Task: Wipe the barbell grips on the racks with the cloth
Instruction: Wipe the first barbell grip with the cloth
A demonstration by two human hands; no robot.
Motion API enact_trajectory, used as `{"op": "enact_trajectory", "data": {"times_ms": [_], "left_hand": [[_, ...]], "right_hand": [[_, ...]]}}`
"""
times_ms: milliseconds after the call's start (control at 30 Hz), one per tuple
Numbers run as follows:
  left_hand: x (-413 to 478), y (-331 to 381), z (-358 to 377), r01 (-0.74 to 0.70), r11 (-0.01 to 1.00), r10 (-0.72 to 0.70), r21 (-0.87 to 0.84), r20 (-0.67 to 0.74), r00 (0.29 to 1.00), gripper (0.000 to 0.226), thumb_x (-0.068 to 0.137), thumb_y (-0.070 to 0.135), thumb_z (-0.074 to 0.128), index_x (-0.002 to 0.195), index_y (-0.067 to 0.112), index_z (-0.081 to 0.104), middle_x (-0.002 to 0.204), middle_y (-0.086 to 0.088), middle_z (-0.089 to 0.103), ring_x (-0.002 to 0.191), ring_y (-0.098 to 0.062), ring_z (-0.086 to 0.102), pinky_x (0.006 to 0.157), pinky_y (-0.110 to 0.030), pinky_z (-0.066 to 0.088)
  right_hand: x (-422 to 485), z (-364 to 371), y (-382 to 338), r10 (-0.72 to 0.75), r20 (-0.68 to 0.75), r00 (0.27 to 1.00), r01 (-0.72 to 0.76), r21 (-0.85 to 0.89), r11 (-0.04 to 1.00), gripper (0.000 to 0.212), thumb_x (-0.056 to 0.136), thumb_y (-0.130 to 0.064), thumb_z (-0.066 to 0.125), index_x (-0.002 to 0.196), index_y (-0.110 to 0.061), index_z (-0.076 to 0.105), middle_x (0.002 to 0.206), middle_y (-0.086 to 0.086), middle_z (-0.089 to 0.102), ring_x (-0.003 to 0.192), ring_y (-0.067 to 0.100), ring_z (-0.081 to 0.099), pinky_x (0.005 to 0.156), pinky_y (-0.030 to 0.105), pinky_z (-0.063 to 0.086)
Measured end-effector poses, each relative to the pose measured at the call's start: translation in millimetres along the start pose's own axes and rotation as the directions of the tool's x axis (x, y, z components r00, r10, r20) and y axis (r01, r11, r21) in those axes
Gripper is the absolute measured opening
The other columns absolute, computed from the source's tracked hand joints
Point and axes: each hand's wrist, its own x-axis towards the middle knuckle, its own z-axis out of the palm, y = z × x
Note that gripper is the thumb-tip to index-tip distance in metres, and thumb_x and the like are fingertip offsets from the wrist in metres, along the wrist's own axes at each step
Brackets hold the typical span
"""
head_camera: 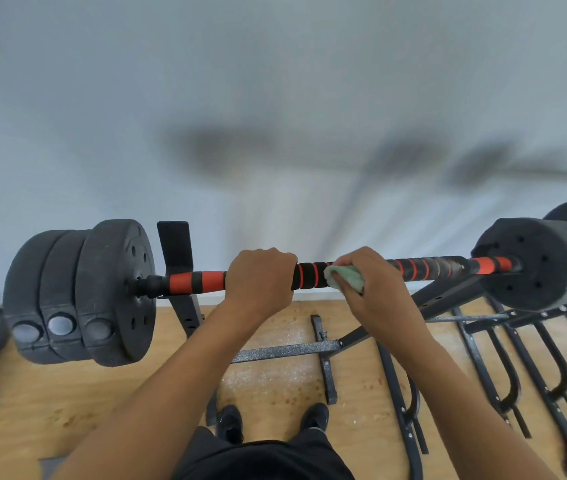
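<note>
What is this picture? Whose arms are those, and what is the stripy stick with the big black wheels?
The camera sits on a person's head and looks down, so the arms are that person's own. You can even see their shoes on the wooden floor. The stripy stick is a bar for lifting, with soft orange and black grips. The "wheels" are heavy weights on its ends. The bar sits on a black metal rack. The left hand grips the bar, probably to keep it steady. The right hand holds a green cloth against the bar to wipe it clean.
</note>
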Motion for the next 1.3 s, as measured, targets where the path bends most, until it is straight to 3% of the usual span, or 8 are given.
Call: {"op": "enact_trajectory", "data": {"times_ms": [333, 400, 500, 667, 833, 967, 1200, 1300], "left_hand": [[-13.1, -1.8, 35.6, -0.034, 0.993, 0.082, 0.116, -0.444, 0.892, 0.024, 0.078, 0.018, 0.083, 0.082, 0.013, 0.060, 0.062, -0.002, 0.053, 0.052, -0.019, 0.043, 0.051, -0.029, 0.042], [-16.2, 5.6, 23.3, -0.018, 0.996, 0.048, 0.088, -0.356, 0.933, 0.033, 0.081, 0.039, 0.080, 0.091, 0.017, 0.058, 0.066, 0.002, 0.054, 0.054, -0.018, 0.045, 0.052, -0.028, 0.039], [2.2, 5.2, -14.7, -0.025, 0.997, 0.024, 0.077, 0.020, 1.000, 0.044, 0.086, 0.064, 0.065, 0.094, 0.022, 0.052, 0.074, 0.007, 0.055, 0.066, -0.018, 0.056, 0.061, -0.030, 0.042], [39.0, 1.7, -41.7, 0.060, 0.987, 0.032, -0.150, 0.545, 0.838, 0.038, 0.082, 0.053, 0.076, 0.093, 0.019, 0.064, 0.062, 0.005, 0.072, 0.054, -0.012, 0.071, 0.062, -0.025, 0.057], [18.8, 10.6, -15.7, 0.059, 0.998, -0.059, 0.007, 0.209, 0.976, 0.019, 0.085, 0.037, 0.066, 0.089, 0.019, 0.062, 0.069, 0.005, 0.061, 0.061, -0.018, 0.062, 0.065, -0.029, 0.054], [0.8, 19.4, 2.3, 0.019, 0.983, -0.012, 0.185, -0.042, 0.999, 0.017, 0.097, 0.036, 0.059, 0.094, 0.022, 0.050, 0.071, 0.005, 0.051, 0.064, -0.020, 0.056, 0.064, -0.029, 0.042], [35.6, 7.4, -21.5, 0.042, 0.991, 0.018, -0.125, 0.442, 0.897, 0.047, 0.084, 0.041, 0.075, 0.114, 0.018, 0.046, 0.084, 0.004, 0.058, 0.058, -0.015, 0.070, 0.062, -0.030, 0.052], [33.4, 11.0, -20.9, -0.034, 0.999, 0.043, -0.032, 0.378, 0.925, 0.020, 0.089, 0.029, 0.065, 0.102, 0.018, 0.055, 0.075, 0.003, 0.058, 0.061, -0.018, 0.064, 0.065, -0.030, 0.052]], "right_hand": [[36.3, 9.7, -5.1, 0.017, 0.046, 0.999, -0.009, -0.153, 0.988, 0.017, 0.099, -0.026, 0.061, 0.088, -0.017, 0.052, 0.085, -0.002, 0.053, 0.074, 0.016, 0.053, 0.064, 0.033, 0.046], [31.3, 9.2, -3.1, 0.028, 0.064, 0.998, -0.020, -0.121, 0.992, 0.018, 0.100, -0.026, 0.059, 0.087, -0.015, 0.051, 0.082, -0.002, 0.053, 0.074, 0.016, 0.052, 0.063, 0.032, 0.045], [20.4, 6.8, 0.0, 0.028, 0.079, 0.996, -0.022, -0.079, 0.997, 0.019, 0.099, -0.025, 0.059, 0.086, -0.015, 0.050, 0.080, -0.003, 0.054, 0.072, 0.015, 0.052, 0.062, 0.034, 0.045], [18.9, 3.2, -2.0, 0.005, 0.058, 0.998, 0.000, -0.089, 0.996, 0.019, 0.097, -0.022, 0.063, 0.084, -0.016, 0.050, 0.076, -0.003, 0.055, 0.070, 0.016, 0.052, 0.059, 0.031, 0.044], [43.7, 10.4, -9.9, 0.032, 0.039, 0.999, -0.024, -0.193, 0.981, 0.017, 0.094, -0.018, 0.058, 0.081, -0.015, 0.047, 0.075, -0.001, 0.054, 0.068, 0.021, 0.054, 0.060, 0.039, 0.050], [59.5, 10.0, -13.3, 0.096, 0.102, 0.990, -0.074, -0.198, 0.977, 0.009, 0.091, -0.019, 0.059, 0.084, -0.015, 0.053, 0.077, 0.000, 0.060, 0.073, 0.024, 0.062, 0.064, 0.040, 0.056], [33.7, -5.9, -10.1, 0.125, 0.184, 0.975, -0.100, -0.138, 0.985, 0.017, 0.097, -0.021, 0.060, 0.083, -0.015, 0.052, 0.074, 0.001, 0.060, 0.065, 0.019, 0.057, 0.056, 0.033, 0.047], [34.6, -2.1, -9.1, 0.073, 0.123, 0.990, -0.053, -0.161, 0.986, 0.016, 0.095, -0.016, 0.062, 0.082, -0.012, 0.053, 0.071, 0.001, 0.058, 0.067, 0.021, 0.057, 0.057, 0.035, 0.048]]}}
